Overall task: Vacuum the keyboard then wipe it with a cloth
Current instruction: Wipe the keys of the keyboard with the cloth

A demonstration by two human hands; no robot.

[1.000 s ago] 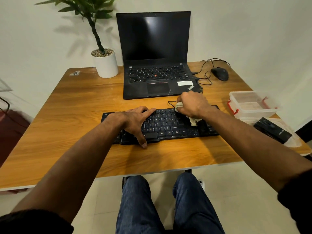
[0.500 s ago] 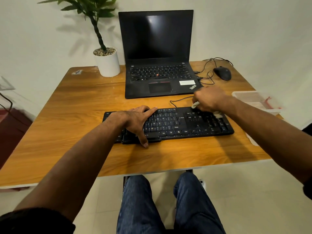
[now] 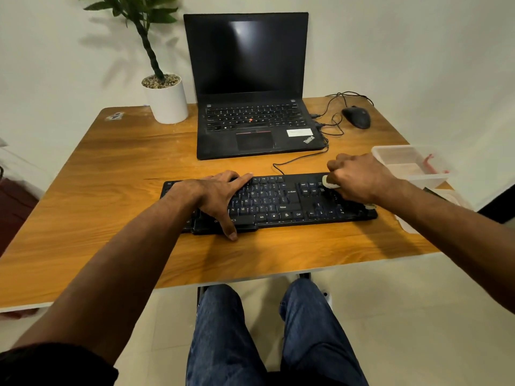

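Right hand (image 3: 359,178) presses cloth (image 3: 328,183) onto keyboard (image 3: 278,201); left hand (image 3: 220,195) steadies it.

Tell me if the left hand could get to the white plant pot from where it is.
Probably yes. The left hand lies flat on the black keyboard holding nothing, and only bare wooden table lies between it and the white plant pot.

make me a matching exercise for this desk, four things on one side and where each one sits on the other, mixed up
Things:
1. plant pot
2. mouse
3. left hand
4. cloth

Places:
A. far right of the desk, beside the laptop
B. bunched in the right hand on the keyboard's right end
C. far left of the desk, beside the laptop
D. flat on the left half of the keyboard

Pairs: 1-C, 2-A, 3-D, 4-B
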